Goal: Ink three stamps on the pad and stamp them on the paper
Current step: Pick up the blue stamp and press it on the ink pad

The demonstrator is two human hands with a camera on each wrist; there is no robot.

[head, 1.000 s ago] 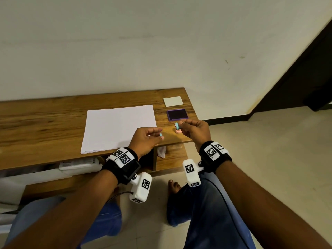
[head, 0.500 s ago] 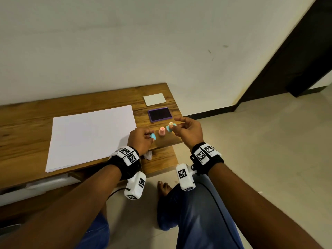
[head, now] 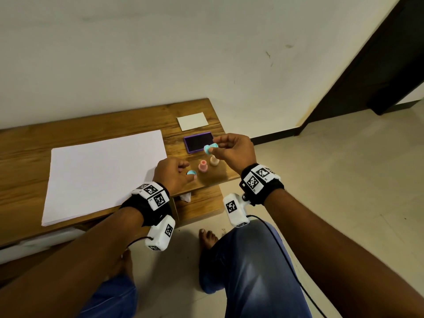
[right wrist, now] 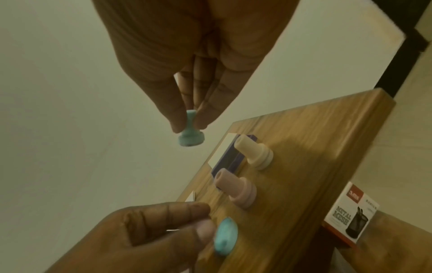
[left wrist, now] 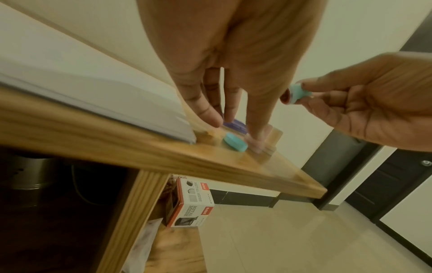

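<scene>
Right hand [head: 231, 150] pinching small teal stamp [head: 210, 148] by its waisted handle, round base, left hand [head: 173, 174] fingers loosely spread

Small white card [head: 192, 121] at desk [head: 91, 129] far right corner; boxed "METAL MESH" carton [left wrist: 190, 203] on lower shelf; dark door [head: 390, 53] beyond, right.

Head view: cream stamp [head: 213, 160] partly hidden behind right hand [head: 231, 151]; bench [head: 27, 161] cut off at frame left. Left wrist view: ink pad [left wrist: 236, 124] mostly behind fingers [left wrist: 205, 109], motion-blurred. Teal stamp [right wrist: 189, 135] face unreadable.
</scene>
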